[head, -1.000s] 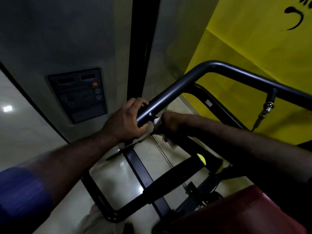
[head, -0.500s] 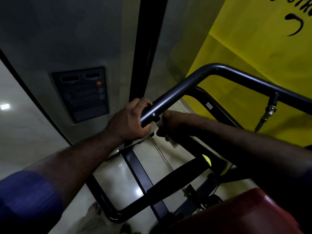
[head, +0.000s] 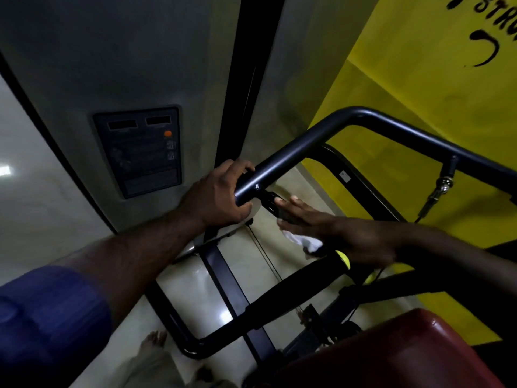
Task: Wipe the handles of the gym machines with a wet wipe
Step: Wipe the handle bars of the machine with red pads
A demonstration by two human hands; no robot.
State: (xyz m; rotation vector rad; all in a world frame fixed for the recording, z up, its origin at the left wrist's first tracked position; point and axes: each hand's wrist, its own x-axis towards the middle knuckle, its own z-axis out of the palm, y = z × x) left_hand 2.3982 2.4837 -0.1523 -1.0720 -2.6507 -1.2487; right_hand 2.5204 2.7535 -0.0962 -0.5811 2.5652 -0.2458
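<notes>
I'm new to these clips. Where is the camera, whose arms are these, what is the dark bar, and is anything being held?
Every picture comes from one camera worn on the person's head, looking down at their own arms. The left hand grips the end of a dark bar, which is part of a gym machine. The right hand lies with straight fingers by a black handle, and a white wipe sits under its palm. How the wipe is held is hidden. A red pad is at lower right. Behind are a yellow wall and a grey panel.
</notes>
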